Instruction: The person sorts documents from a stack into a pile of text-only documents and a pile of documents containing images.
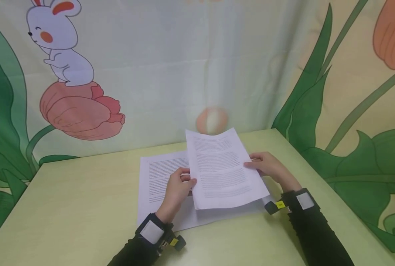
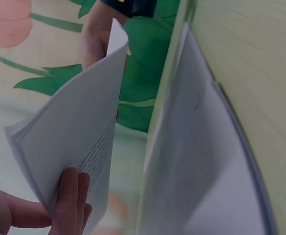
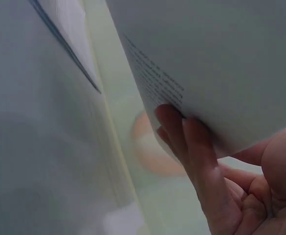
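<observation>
A thin stack of printed paper sheets [image 1: 221, 166] is held up over the table, tilted toward me, its upper corners curling. My left hand [image 1: 177, 188] pinches its left edge, thumb in front and fingers behind. At the opposite edge my right hand [image 1: 272, 167] holds it in the same way. In the left wrist view the raised sheets [image 2: 79, 127] show layered edges and printing on the back. The right wrist view has my right fingers [image 3: 201, 147] against the back page. Below lie other printed sheets [image 1: 164, 181], partly hidden by the raised stack.
Everything lies on a pale yellow-green table [image 1: 67, 207]. Behind it and along the right hangs a cloth backdrop [image 1: 157, 74] with a rabbit and flowers. The lower sheets [image 2: 196, 147] have a dark edge along one side in the left wrist view.
</observation>
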The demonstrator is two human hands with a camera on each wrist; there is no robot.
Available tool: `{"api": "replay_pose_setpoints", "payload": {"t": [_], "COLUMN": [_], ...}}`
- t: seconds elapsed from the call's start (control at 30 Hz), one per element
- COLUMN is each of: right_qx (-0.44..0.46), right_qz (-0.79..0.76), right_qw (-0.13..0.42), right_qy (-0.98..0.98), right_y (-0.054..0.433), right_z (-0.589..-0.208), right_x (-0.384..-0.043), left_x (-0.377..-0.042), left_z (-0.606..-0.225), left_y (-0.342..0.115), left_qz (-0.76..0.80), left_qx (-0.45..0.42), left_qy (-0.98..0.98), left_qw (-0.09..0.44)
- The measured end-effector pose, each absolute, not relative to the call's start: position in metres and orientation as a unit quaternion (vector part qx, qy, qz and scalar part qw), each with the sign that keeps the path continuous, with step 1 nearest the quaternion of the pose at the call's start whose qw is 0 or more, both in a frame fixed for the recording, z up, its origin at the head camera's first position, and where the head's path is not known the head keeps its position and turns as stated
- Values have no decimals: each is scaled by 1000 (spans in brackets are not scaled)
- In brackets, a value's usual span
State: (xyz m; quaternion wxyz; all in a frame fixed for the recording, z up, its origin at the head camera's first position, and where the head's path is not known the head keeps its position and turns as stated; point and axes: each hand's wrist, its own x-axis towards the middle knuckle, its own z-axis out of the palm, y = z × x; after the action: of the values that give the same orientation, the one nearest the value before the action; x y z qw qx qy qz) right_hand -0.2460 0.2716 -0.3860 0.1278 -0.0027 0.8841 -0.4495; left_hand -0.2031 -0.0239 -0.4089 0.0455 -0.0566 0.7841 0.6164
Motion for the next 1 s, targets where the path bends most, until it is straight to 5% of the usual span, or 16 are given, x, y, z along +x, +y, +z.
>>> {"api": "replay_pose_setpoints", "payload": {"t": [1.0], "right_qx": [0], "right_qz": [-422], "right_qw": [178], "right_qy": [889], "right_y": [308], "right_z": [-406], "right_x": [-247], "left_x": [-200], "left_z": [-434], "left_y": [2], "left_qz": [586], "left_qx": [-26], "left_qy": [803], "left_qw": [105]}}
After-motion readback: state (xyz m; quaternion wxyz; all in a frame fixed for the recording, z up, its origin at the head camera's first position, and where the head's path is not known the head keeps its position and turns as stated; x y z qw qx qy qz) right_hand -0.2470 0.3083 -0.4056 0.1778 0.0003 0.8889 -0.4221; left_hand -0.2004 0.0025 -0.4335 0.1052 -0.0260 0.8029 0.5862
